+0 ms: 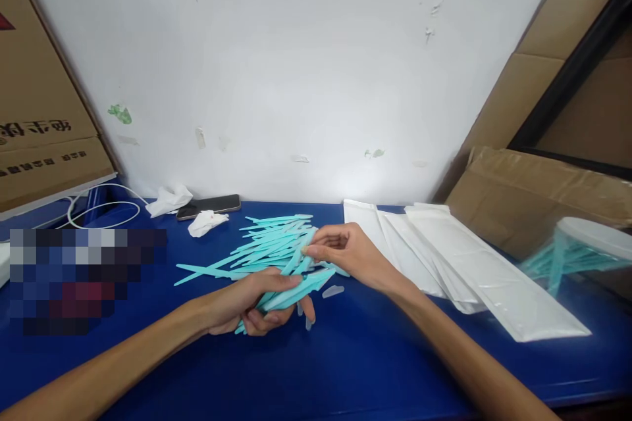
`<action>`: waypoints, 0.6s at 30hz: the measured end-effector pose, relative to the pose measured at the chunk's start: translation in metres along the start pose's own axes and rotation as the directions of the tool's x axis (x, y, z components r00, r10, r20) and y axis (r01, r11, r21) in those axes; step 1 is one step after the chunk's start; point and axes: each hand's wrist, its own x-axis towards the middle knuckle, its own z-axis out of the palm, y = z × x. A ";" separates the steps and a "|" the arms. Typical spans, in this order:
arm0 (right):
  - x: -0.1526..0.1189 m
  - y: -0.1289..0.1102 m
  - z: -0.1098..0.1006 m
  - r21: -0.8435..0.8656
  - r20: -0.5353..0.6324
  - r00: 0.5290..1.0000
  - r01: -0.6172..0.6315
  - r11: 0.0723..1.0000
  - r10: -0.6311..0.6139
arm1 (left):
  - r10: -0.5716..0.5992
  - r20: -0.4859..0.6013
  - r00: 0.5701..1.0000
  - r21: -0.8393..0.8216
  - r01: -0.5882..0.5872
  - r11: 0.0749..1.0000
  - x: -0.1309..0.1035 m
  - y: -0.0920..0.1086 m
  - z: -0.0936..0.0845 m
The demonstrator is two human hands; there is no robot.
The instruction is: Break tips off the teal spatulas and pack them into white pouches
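A bundle of slim teal eyebrow razors (296, 293) lies across my left hand (269, 299), whose fingers are wrapped round the handles. With thumb and fingers pinched together, my right hand (348, 251) grips the upper end of one razor (299, 256) just above that bundle. Behind both hands spreads a loose pile of the same razors (271, 237), pointing mostly leftward. A small translucent cap (333, 291) rests on the table under my right wrist. More clear pieces show by my left fingertips, partly hidden by them.
White padded envelopes (474, 270) overlap on the blue table (355, 362) at right. Beyond them stands a blurred, clear container (587, 247) with teal sticks. A phone (210, 206), crumpled tissues (170, 199) and a white cable (106, 204) lie back left. Cardboard boxes (44, 92) flank the wall.
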 end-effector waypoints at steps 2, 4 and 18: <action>0.000 0.002 0.000 0.031 -0.004 1.000 -0.013 0.999 0.013 | -0.011 0.007 1.000 0.017 0.011 1.000 0.000 -0.001 0.000; -0.001 0.003 -0.001 0.032 -0.003 1.000 -0.021 0.999 0.021 | -0.028 0.010 1.000 0.027 0.027 0.999 0.000 -0.001 0.000; -0.003 0.000 -0.004 0.001 -0.077 0.997 -0.031 1.000 0.031 | -0.095 -0.021 0.995 0.100 0.097 0.990 -0.007 0.014 -0.003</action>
